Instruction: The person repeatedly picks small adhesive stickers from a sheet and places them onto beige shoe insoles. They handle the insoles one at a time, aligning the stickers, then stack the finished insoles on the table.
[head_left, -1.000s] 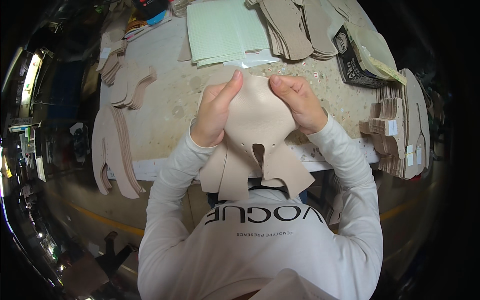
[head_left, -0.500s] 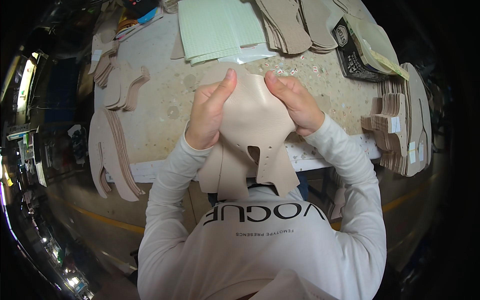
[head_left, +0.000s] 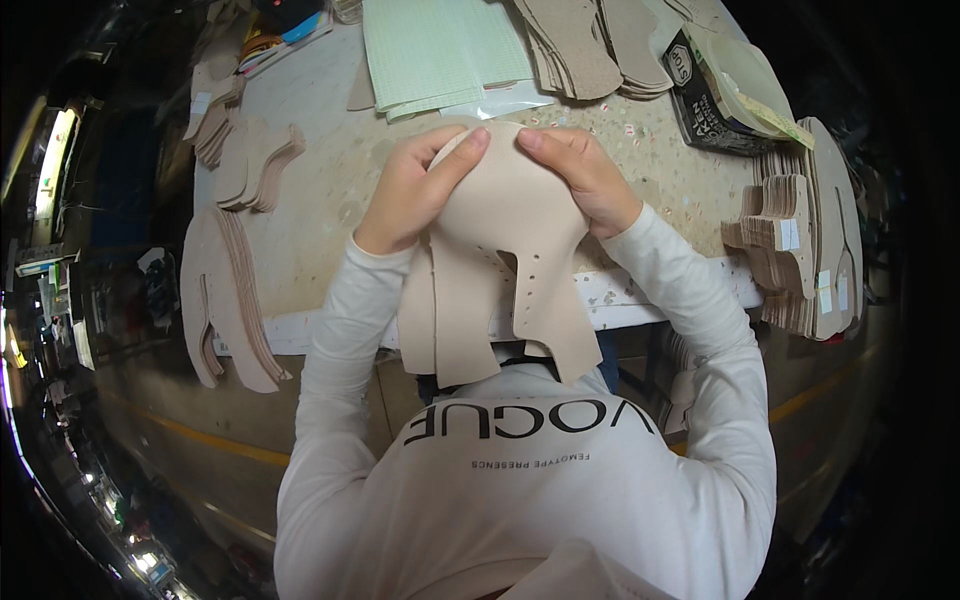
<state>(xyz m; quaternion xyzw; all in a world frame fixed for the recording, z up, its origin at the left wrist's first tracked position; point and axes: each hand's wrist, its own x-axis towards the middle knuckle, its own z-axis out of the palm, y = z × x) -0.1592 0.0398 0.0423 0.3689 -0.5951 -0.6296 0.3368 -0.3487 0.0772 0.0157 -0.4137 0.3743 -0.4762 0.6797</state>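
A beige leather shoe upper piece [head_left: 510, 205] hangs between my hands over the table's front edge. It has a rounded top, a cut-out in the middle, rows of small punched holes and long flaps that drop toward my lap. At its upper left edge my left hand [head_left: 420, 185] is closed, the thumb pressed on the face of the leather. My right hand [head_left: 585, 180] grips the upper right edge the same way, with its fingers behind the piece. Another layer of beige leather shows behind the left flap; whether it is a separate piece I cannot tell.
Stacked beige cut pieces lie at the left edge [head_left: 225, 300], the upper left [head_left: 260, 170] and the right edge [head_left: 780, 235]. Pale green sheets [head_left: 440, 60] and brown-grey pieces [head_left: 570, 50] lie at the back. A black box [head_left: 705, 110] stands back right, near small scraps.
Both thumbs have come closer together at the top of the leather piece. The bulging, shiny leather now lies smoother, with its rounded top edge showing between my hands.
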